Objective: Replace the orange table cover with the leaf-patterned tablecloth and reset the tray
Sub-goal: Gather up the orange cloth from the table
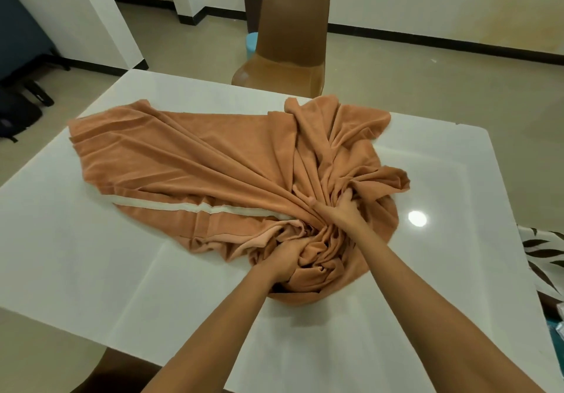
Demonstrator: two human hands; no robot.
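The orange table cover [213,160] lies bunched on the white table [76,255], a soft, towel-like cloth with a pale cream band running along its near edge; no label or writing can be read anywhere on it. Its folds fan out from a tight gather near the middle of the table toward the far left corner, while the right part is crumpled into loose ridges. The left hand [287,258] is closed into a fist on the gathered cloth at the near side, its fingers buried in the folds. The right hand [338,212] lies just beyond it with the thumb spread out to the left and the fingers pushed into the creases, so how far they close on the fabric is hard to make out. The tabletop is smooth and glossy, with a round lamp reflection [417,218] to the right of the cloth. At the right edge of the view, mostly cut off, a strip of the leaf-patterned tablecloth [546,252] shows dark leaves on white, beside and below the table edge. A brown moulded chair [290,35] with a shiny seat stands at the far side, and a light blue object [251,44] is half hidden behind it.
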